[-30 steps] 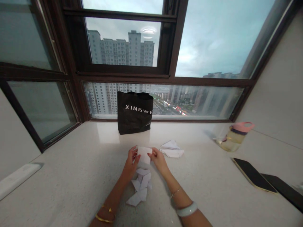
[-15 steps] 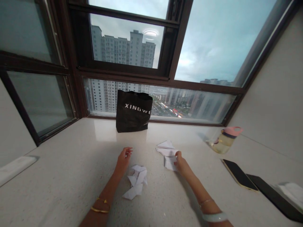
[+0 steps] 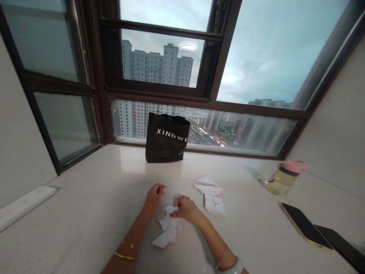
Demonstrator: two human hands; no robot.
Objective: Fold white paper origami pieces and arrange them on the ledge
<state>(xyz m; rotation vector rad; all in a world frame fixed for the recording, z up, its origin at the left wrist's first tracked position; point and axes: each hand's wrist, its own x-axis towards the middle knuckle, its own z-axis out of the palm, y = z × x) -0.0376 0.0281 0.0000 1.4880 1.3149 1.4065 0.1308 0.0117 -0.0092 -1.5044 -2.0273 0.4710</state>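
Observation:
A small heap of folded white paper pieces (image 3: 168, 233) lies on the pale speckled counter in front of me. My right hand (image 3: 186, 209) reaches over the heap's top, thumb and fingers closed on a folded paper piece (image 3: 170, 208); the fingers partly cover it. Just up and left of the heap is my left hand (image 3: 155, 192), its fingers loosely bent and holding nothing I can see. To the right lie other folded papers: a triangular one (image 3: 206, 180), a flat pointed one (image 3: 209, 189) and a squarish one (image 3: 214, 204) with flaps on top.
Against the window stands a black bag (image 3: 167, 142) with white letters. On the right are a bottle (image 3: 282, 180) with a pink lid, a phone (image 3: 306, 225) and a dark flat object (image 3: 342, 245). A long white object (image 3: 28, 201) lies along the left wall.
My right hand has left the squarish paper on the right and moved left and nearer to the heap, where it grips a piece. My left hand stays beside the heap. The view has shifted slightly.

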